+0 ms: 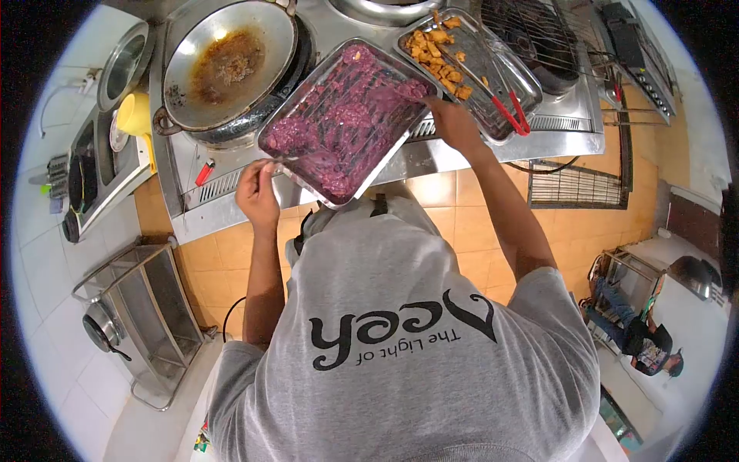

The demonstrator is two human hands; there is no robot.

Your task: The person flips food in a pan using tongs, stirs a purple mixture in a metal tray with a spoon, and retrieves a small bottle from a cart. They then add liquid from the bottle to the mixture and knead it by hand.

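A rectangular metal tray (pixel 395 156) sits tilted at the counter's front edge, spread with a wet purple mixture (pixel 346 115). At its left corner, my left hand (pixel 259 190) is closed in a pinch around a thin metal utensil (pixel 286 159), whose far end reaches the mixture. My right hand (pixel 456 125) is at the tray's right corner, fingers closed against a purple-coated part of the mixture. What they grip there cannot be made out.
A wok (pixel 269 46) with brown oily residue stands on the left burner. Right of the purple tray, another metal tray (pixel 504 73) holds orange-brown fried pieces (pixel 439 54) and red-handled tongs (pixel 512 115). A red lighter (pixel 205 172) lies front left. A person (pixel 635 331) sits far right.
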